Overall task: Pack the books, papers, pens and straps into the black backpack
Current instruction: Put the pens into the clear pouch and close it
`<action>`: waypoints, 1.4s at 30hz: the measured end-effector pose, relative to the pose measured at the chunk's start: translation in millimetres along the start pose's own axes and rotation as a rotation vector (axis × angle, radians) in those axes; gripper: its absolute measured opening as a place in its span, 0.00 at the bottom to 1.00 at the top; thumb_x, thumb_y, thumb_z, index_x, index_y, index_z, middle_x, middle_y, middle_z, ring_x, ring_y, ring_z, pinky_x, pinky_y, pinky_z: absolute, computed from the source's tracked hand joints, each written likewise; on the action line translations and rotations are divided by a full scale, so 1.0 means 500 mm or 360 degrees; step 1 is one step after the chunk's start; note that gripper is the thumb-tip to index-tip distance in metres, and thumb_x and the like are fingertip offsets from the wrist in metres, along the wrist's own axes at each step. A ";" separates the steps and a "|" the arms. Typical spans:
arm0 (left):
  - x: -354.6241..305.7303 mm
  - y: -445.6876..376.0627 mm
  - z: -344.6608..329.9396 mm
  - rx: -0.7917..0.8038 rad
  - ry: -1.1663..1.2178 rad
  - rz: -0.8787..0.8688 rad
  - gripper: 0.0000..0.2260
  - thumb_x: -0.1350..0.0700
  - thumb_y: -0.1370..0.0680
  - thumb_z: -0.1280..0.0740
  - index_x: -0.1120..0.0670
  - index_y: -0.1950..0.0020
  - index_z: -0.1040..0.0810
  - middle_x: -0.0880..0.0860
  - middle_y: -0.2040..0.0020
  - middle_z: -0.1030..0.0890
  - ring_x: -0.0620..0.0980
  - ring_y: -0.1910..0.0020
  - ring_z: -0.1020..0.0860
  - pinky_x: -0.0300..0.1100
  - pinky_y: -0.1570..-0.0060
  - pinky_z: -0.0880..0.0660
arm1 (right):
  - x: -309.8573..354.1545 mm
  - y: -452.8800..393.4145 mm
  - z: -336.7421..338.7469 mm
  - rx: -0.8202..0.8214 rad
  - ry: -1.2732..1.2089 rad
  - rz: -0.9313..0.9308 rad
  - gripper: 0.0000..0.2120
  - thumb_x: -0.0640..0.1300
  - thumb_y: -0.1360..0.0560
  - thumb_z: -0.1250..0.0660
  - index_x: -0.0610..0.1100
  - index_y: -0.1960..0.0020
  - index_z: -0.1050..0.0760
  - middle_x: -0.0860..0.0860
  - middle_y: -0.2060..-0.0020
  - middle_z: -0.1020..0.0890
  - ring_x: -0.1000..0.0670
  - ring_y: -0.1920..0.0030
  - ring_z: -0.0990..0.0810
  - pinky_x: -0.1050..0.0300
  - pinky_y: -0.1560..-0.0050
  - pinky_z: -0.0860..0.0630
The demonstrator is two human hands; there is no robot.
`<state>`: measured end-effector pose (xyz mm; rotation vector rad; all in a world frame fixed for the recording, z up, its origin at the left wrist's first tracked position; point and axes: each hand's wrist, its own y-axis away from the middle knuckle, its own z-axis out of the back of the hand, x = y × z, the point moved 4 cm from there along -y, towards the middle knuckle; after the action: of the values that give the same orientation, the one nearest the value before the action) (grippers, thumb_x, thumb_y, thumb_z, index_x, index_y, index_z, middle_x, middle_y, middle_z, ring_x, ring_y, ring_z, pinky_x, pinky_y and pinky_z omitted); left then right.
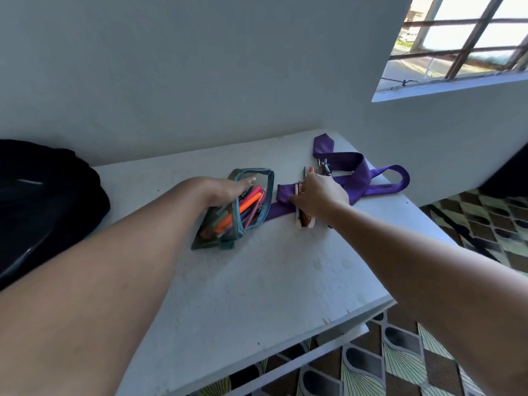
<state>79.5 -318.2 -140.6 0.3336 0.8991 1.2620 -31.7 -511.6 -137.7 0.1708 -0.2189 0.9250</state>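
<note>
On the white tabletop (257, 281), our left hand (225, 190) rested flat-fingered on the open pencil pouch (243, 210) while our right hand (320, 195) gripped loose pens (304, 218) over the purple strap (365, 178) (black backpack (43, 201) lay far left).

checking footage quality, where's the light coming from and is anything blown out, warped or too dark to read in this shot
Head view: daylight enters from the window at upper right, its panes blown out; the black backpack at left is too dark for detail; wide-angle distortion tilts the white table and stretches both forearms; the right hand over the pens looks slightly soft.
</note>
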 end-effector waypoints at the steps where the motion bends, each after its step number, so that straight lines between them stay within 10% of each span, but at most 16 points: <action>1: 0.000 0.000 0.000 -0.0007 0.0013 -0.0009 0.48 0.20 0.28 0.51 0.50 0.17 0.42 0.62 0.22 0.35 0.65 0.26 0.31 0.53 0.41 0.32 | 0.004 0.001 0.002 0.0003 0.0036 0.0001 0.14 0.52 0.23 0.28 0.44 0.56 0.27 0.49 0.62 0.23 0.43 0.58 0.22 0.53 0.63 0.28; 8: -0.003 0.015 -0.002 -0.0030 -0.0032 -0.0031 0.45 0.23 0.25 0.51 0.52 0.18 0.41 0.62 0.23 0.33 0.64 0.27 0.30 0.50 0.43 0.33 | 0.013 0.000 0.013 0.0026 0.0127 -0.0026 0.19 0.54 0.24 0.26 0.45 0.61 0.32 0.47 0.57 0.20 0.42 0.55 0.20 0.52 0.63 0.29; 14: -0.004 0.015 -0.006 0.0009 -0.0069 -0.0032 0.45 0.21 0.26 0.51 0.53 0.23 0.32 0.60 0.40 0.21 0.56 0.55 0.24 0.46 0.51 0.30 | 0.026 0.016 0.005 0.0105 0.0217 0.0058 0.10 0.48 0.23 0.29 0.44 0.54 0.27 0.46 0.54 0.21 0.42 0.55 0.21 0.53 0.62 0.29; 19: -0.010 0.018 -0.009 -0.0006 -0.0120 -0.0040 0.44 0.21 0.26 0.51 0.51 0.22 0.33 0.62 0.27 0.28 0.62 0.33 0.25 0.49 0.45 0.32 | 0.033 0.016 0.007 0.0087 0.0238 0.0119 0.05 0.38 0.20 0.40 0.44 0.48 0.26 0.45 0.51 0.22 0.39 0.50 0.20 0.51 0.61 0.29; 25: -0.012 0.027 -0.010 0.0036 -0.0099 -0.0028 0.44 0.22 0.25 0.51 0.50 0.18 0.40 0.61 0.24 0.31 0.63 0.29 0.28 0.49 0.43 0.33 | 0.053 0.030 0.040 -0.0276 -0.0966 0.0152 0.10 0.50 0.14 0.44 0.44 0.47 0.33 0.48 0.56 0.22 0.43 0.59 0.25 0.51 0.61 0.33; 30: -0.015 0.047 -0.016 -0.0002 -0.0040 -0.0045 0.40 0.25 0.22 0.55 0.47 0.16 0.46 0.58 0.19 0.40 0.60 0.23 0.35 0.50 0.32 0.35 | 0.089 0.037 -0.007 -0.0023 -0.2324 -0.0473 0.09 0.45 0.16 0.49 0.45 0.39 0.33 0.46 0.61 0.24 0.47 0.62 0.26 0.50 0.59 0.30; 36: -0.028 0.092 -0.022 -0.0079 -0.0014 -0.0075 0.33 0.34 0.16 0.58 0.52 0.20 0.36 0.59 0.21 0.34 0.59 0.25 0.32 0.42 0.45 0.36 | 0.129 0.032 -0.067 0.0154 -0.2175 -0.0569 0.13 0.55 0.22 0.44 0.51 0.46 0.24 0.44 0.40 0.26 0.38 0.42 0.22 0.38 0.42 0.21; 39: -0.029 0.095 -0.022 -0.0116 -0.0011 -0.0091 0.31 0.35 0.15 0.58 0.51 0.30 0.25 0.57 0.34 0.27 0.56 0.42 0.23 0.37 0.56 0.34 | 0.135 0.032 -0.074 0.0165 -0.2277 -0.0508 0.10 0.52 0.18 0.43 0.48 0.48 0.26 0.44 0.51 0.19 0.41 0.51 0.18 0.33 0.43 0.19; 42: -0.029 0.101 -0.018 -0.0101 0.0027 -0.0093 0.32 0.38 0.14 0.59 0.54 0.22 0.32 0.59 0.27 0.28 0.57 0.31 0.27 0.36 0.52 0.36 | 0.129 0.030 -0.070 0.0122 -0.2314 -0.0494 0.09 0.51 0.16 0.41 0.48 0.49 0.28 0.47 0.59 0.17 0.44 0.57 0.16 0.39 0.47 0.18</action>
<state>38.2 -318.2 -106.7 0.2451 0.8750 1.2383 -2.2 -444.7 -154.0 0.9127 -1.4504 0.3451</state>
